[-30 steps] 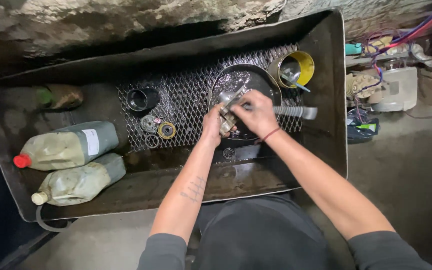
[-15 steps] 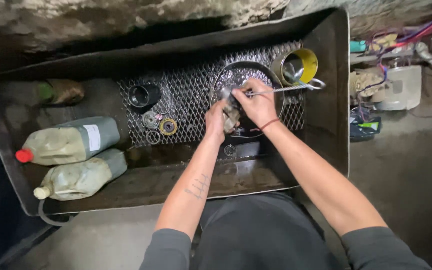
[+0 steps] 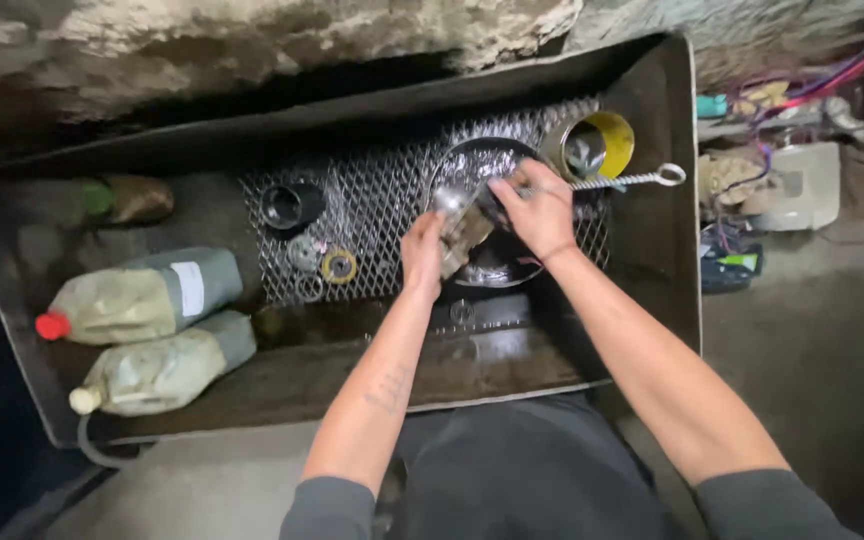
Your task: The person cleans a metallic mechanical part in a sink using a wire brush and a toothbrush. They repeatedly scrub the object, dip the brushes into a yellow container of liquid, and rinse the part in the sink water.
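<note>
Head view: a small, grimy metal part [image 3: 464, 232], greyish and wet-looking, sits over the dark round basin [image 3: 512, 268] that rests on the wire mesh [image 3: 372, 215] inside the black metal tray [image 3: 667, 200]. The left hand [image 3: 422, 252] is curled closed around the part from below. The right hand [image 3: 540, 208] is clenched on a twisted-wire brush [image 3: 632, 180] whose looped handle points right, past the yellow-lined tin [image 3: 602, 145], its working end against the part.

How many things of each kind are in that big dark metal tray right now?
Plastic jugs lying on their sides: 2 (red-capped jug, white-capped jug)
Round metal bowl: 1
Yellow-lined tin can: 1
Black cup: 1
Small rings: 3
Twisted-wire brush: 1
Grimy metal part: 1
Total: 10
</note>
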